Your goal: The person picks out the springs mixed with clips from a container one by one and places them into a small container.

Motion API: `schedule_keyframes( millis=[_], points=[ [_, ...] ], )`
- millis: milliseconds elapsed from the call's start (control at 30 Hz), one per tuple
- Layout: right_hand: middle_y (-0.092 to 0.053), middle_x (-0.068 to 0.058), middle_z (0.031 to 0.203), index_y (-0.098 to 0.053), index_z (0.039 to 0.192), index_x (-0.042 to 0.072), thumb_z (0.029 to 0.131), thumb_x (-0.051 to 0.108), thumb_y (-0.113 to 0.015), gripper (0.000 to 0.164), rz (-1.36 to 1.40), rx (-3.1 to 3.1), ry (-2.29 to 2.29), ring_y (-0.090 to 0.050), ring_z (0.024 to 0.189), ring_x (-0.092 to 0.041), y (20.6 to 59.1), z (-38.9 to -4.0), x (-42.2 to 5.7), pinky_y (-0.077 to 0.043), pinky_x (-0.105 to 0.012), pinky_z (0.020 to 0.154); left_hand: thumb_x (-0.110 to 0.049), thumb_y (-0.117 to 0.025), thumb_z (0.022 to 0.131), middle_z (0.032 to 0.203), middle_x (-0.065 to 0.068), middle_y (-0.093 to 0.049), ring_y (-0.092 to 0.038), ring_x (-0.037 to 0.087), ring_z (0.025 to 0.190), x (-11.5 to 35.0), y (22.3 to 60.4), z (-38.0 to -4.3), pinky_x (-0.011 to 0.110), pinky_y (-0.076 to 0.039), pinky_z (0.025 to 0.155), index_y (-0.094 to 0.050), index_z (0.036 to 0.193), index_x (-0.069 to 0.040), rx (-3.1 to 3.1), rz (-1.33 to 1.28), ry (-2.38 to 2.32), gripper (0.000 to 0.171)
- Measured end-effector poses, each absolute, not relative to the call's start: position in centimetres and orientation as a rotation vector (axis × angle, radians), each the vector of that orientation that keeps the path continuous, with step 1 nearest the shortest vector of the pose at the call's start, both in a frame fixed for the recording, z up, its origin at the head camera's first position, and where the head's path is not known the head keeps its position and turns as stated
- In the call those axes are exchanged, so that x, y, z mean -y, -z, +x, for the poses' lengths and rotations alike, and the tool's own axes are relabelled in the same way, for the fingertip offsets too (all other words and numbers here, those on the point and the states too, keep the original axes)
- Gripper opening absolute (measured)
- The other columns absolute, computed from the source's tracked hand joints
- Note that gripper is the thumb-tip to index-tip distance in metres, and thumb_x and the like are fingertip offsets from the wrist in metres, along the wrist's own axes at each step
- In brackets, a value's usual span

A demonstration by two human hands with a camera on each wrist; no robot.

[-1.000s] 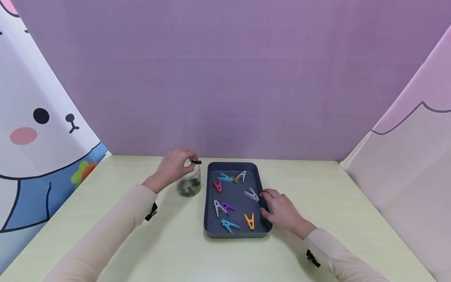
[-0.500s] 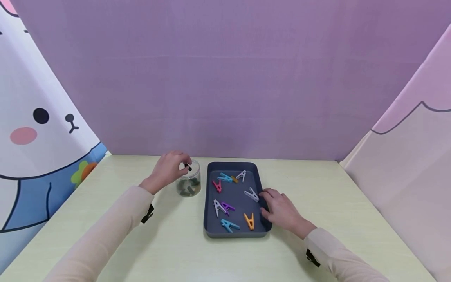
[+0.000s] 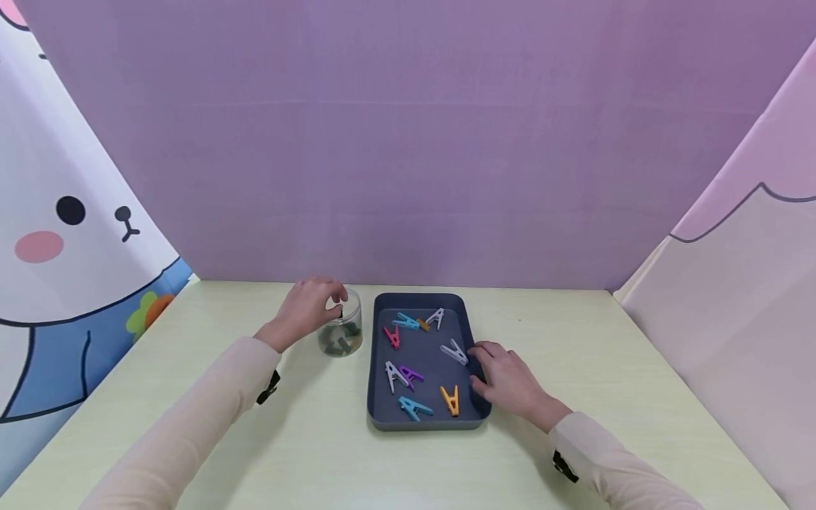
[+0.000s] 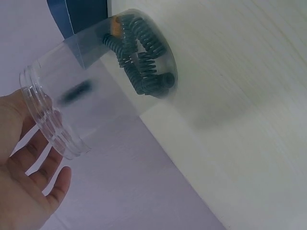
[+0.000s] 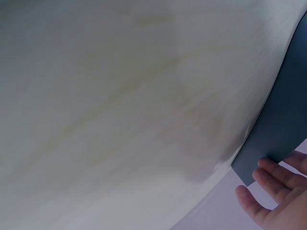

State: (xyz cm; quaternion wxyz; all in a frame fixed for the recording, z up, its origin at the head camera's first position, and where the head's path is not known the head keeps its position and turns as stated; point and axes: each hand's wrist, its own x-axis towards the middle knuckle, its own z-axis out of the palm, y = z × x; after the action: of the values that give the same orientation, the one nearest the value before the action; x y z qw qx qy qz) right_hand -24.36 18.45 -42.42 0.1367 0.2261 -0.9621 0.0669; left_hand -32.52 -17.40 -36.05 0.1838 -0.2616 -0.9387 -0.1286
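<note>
My left hand [image 3: 308, 308] is over the mouth of a clear plastic jar [image 3: 341, 340], fingers loosely bent and apart at its rim. Inside the jar, in the left wrist view, a blurred dark piece [image 4: 76, 92] hangs midway, touching no finger. Several dark green coil springs [image 4: 147, 38] lie at the bottom. To the right is a dark grey tray [image 3: 433, 370] holding several plastic clothespins, among them a red one [image 3: 392, 338], a purple one [image 3: 411, 374] and a yellow one [image 3: 450, 401]. My right hand [image 3: 515, 382] touches the tray's right side with its fingertips.
Both jar and tray stand on a pale wooden table [image 3: 306, 446]. Behind its far edge hangs a purple cloth [image 3: 408, 177]. A printed cartoon cloth [image 3: 70, 297] borders the left, a pale pink one [image 3: 733, 304] the right.
My left hand has come back from the jar's far rim to over its mouth, and the small dark piece has left its fingers and dropped into the jar. My right hand has stayed put.
</note>
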Motion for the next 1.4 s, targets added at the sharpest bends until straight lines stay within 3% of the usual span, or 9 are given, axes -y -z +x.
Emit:
schedule_keyframes(
  millis=[633,1400],
  points=[
    [-0.057,-0.009,0.118,-0.059,0.112,0.007,0.077,0.028,-0.067,0.042,0.659,2.777,-0.189,-0.052,0.111,-0.024,42.6,-24.5,-18.6,-0.046,-0.042,0.08,-0.014,-0.066,0.077,0.087,0.002,-0.067,-0.062,0.023,0.082,17.1,35.4,-32.7,0.044,-0.046,0.072,-0.068,0.092,-0.012,2.636,-0.744,0.323,0.015],
    [-0.056,-0.009,0.12,-0.059,0.113,0.007,0.078,0.027,-0.066,0.041,0.651,2.806,-0.218,-0.051,0.113,-0.024,42.5,-24.5,-18.5,-0.046,-0.042,0.081,-0.027,-0.065,0.083,0.097,-0.004,-0.066,-0.056,0.021,0.098,11.6,33.6,-32.0,0.044,-0.042,0.088,-0.066,0.099,-0.02,2.72,-0.851,0.162,0.018]
  ],
)
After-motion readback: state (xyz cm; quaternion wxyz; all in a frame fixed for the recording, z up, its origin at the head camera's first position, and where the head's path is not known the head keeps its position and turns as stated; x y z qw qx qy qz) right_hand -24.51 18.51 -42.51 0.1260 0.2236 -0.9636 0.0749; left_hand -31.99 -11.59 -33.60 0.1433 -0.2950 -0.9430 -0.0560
